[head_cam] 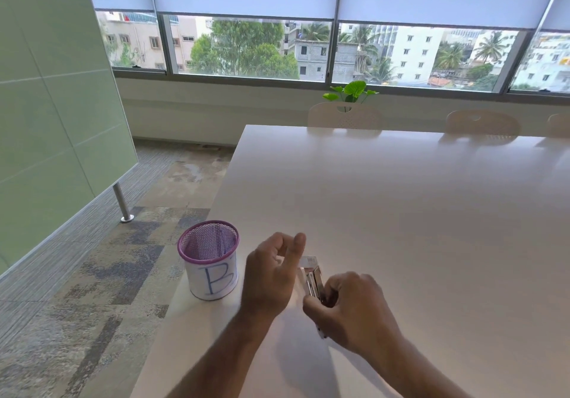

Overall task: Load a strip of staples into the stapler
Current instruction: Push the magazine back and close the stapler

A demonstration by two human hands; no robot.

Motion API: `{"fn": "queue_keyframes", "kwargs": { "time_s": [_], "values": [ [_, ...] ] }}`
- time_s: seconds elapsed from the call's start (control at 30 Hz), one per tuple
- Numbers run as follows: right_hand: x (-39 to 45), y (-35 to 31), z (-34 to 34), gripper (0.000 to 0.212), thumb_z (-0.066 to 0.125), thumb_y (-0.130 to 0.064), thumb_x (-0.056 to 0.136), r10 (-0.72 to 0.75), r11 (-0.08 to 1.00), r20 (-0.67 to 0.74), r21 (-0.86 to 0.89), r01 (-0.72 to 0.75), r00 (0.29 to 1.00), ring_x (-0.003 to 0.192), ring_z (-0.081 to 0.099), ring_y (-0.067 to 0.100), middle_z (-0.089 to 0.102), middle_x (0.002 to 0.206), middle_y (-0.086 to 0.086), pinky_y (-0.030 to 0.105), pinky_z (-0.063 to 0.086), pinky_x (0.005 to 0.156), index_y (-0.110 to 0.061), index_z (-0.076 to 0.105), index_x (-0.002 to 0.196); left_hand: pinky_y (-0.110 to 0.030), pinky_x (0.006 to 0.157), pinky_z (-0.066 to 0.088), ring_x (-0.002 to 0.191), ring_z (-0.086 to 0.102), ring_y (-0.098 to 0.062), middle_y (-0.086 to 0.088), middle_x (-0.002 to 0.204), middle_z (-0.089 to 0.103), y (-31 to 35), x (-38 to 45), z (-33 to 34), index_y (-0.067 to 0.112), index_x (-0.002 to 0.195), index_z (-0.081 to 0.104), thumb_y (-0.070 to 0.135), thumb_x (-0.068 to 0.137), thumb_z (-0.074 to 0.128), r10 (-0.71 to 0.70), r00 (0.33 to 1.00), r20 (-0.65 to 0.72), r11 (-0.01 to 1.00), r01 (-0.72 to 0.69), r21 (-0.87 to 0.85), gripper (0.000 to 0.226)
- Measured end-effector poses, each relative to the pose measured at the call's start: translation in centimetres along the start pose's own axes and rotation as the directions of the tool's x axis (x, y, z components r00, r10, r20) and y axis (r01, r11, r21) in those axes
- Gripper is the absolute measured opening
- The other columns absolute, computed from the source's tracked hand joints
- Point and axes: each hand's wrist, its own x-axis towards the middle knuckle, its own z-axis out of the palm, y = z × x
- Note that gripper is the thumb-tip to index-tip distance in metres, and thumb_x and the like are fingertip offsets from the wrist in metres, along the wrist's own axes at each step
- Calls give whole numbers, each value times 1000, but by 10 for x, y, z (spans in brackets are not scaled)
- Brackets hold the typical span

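Metal stapler (312, 280) lies opened on white surface (401, 212), right hand (348, 311) pinching its rear to steady it; left hand (271, 271) hovers loosely curled, empty, beside mesh cup (209, 258).

Pen cup (209, 260) label: a blue handwritten "B" on white paper wrapped around its lower half.
Other text: none readable.

Stapler (313, 280) on table (401, 212) between hands, mesh cup (209, 262) just left near table's edge.
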Motion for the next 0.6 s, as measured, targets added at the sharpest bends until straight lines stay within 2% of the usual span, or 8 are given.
{"fn": "queue_keyframes", "kwargs": {
  "time_s": [0.07, 0.13, 0.23, 0.3, 0.4, 0.6],
  "values": [
    [-5, 1, -3, 32, 54, -40, 57, 33, 997, 31, -70, -31, 999, 43, 63, 9, 69, 46, -8, 25, 53, 45, -12, 68, 53, -24, 80, 50, 96, 63, -8, 10, 97, 72, -3, -5, -8, 23, 96, 68, 58, 91, 46, 110, 994, 22, 971, -112, 210, 41],
    [-9, 1, -5, 31, 55, -41, 57, 53, 988, 48, -145, -45, 997, 42, 61, 10, 68, 46, -5, 22, 45, 41, -13, 68, 52, -21, 93, 43, 114, 56, -11, 7, 119, 67, -6, -13, -14, 22, 118, 64, 49, 93, 48, 140, 983, 114, 903, -174, 393, 40],
    [-10, 3, -4, 39, 55, -46, 58, 79, 962, 50, -265, -63, 996, 50, 59, 22, 58, 45, 5, 24, 40, 45, -8, 63, 59, -32, 117, 27, 141, 37, -19, -4, 151, 47, -12, -23, -19, 16, 144, 44, 48, 94, 40, 20, 960, 279, 786, -188, 589, 59],
    [-9, 4, -2, 42, 55, -49, 60, 87, 944, 58, -324, -63, 995, 55, 54, 27, 50, 48, 5, 26, 39, 48, -6, 58, 61, -37, 124, 10, 152, 16, -21, -7, 164, 24, -13, -30, -20, 14, 153, 26, 49, 98, 36, -117, 924, 365, 676, -195, 711, 66],
    [-8, 5, -2, 41, 55, -49, 62, 93, 940, 78, -336, -62, 993, 60, 51, 28, 46, 51, 2, 27, 37, 51, -10, 47, 55, -39, 125, -2, 155, -2, -17, -6, 169, 4, -10, -41, -23, 13, 158, 11, 50, 101, 30, -222, 886, 407, 589, -211, 780, 71],
    [-6, 6, -1, 38, 54, -50, 63, 91, 935, 84, -350, -56, 992, 63, 51, 28, 46, 56, 0, 27, 38, 55, -14, 46, 55, -42, 125, -7, 154, -9, -16, -6, 169, -4, -8, -48, -23, 13, 159, 3, 50, 101, 25, -274, 875, 399, 556, -194, 808, 72]
  ]
}}
